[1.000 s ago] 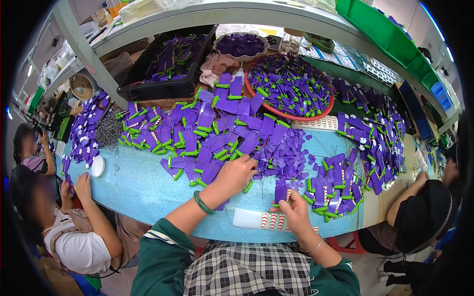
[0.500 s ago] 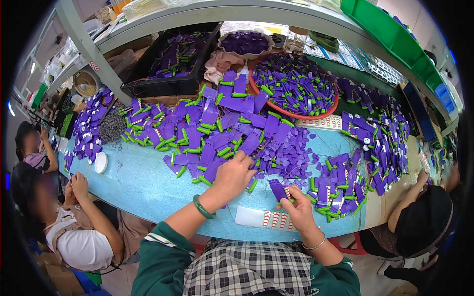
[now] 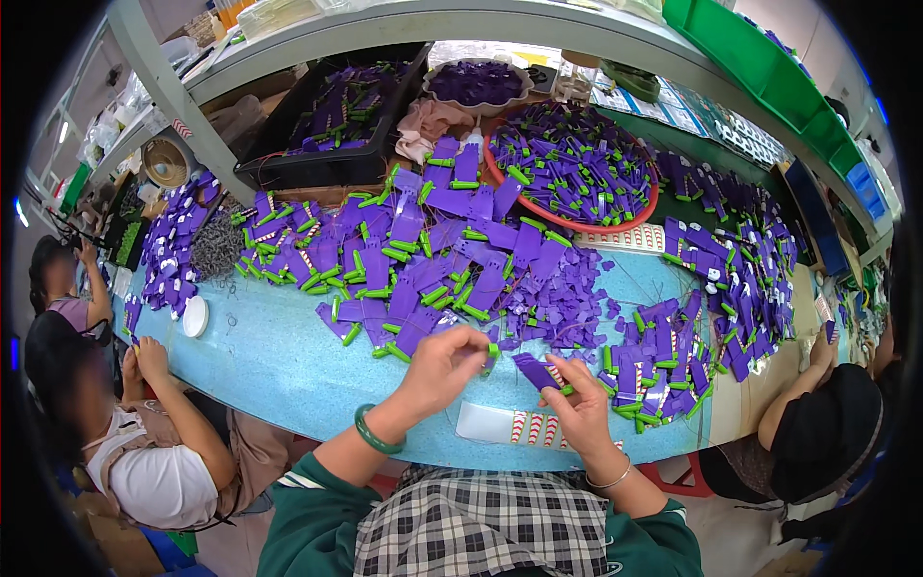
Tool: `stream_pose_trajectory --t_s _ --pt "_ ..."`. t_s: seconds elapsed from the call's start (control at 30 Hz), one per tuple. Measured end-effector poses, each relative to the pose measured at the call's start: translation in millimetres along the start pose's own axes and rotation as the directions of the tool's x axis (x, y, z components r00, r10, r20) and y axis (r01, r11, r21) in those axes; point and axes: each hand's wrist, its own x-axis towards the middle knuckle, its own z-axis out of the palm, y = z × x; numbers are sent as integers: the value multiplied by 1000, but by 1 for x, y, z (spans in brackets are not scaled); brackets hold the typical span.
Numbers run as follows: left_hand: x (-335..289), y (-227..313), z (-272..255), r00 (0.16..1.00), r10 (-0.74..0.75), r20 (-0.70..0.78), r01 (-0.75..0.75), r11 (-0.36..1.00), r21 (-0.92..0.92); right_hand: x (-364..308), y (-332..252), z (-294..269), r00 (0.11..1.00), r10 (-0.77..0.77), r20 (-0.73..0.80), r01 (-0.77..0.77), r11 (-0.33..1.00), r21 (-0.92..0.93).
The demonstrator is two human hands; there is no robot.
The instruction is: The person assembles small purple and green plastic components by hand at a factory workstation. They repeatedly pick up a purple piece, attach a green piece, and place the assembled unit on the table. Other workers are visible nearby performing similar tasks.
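My right hand [image 3: 580, 404] pinches a flat purple piece [image 3: 532, 369] with a green end and a red-and-white chevron strip on it. My left hand [image 3: 444, 370] is closed, its fingertips by a small green end [image 3: 493, 350]; whether they grip it I cannot make out. Just beyond the hands spreads a heap of purple pieces with green ends [image 3: 404, 226], with small loose purple pieces [image 3: 567, 298] at its right. Below my right hand lies a white strip of chevron stickers [image 3: 490, 423], flat on the blue tabletop [image 3: 269, 370].
A red basin [image 3: 658, 197] and a black tray [image 3: 260, 173] hold more purple-green pieces at the back. Further piles [image 3: 663, 361] lie to the right. A shelf beam [image 3: 433, 27] crosses above. Co-workers sit at left [image 3: 163, 471] and right [image 3: 827, 433].
My left hand has drawn back toward me from the heap's edge, and the green end beside it has shifted. My right hand has tilted the purple piece and moved it slightly left.
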Motion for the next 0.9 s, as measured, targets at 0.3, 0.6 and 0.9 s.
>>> stream_pose_trajectory --t_s 0.3,0.6,0.9 --pt "-37 -7 30 999 -38 -28 21 884 -467 -5 -6 12 949 -314 18 296 875 -382" --pt "-57 -21 34 908 -284 309 368 892 -263 -5 -24 -21 847 132 516 139 881 -453" --pt "-44 -3 29 918 -209 337 359 800 -481 -18 -16 8 947 5 321 -64 983 174"
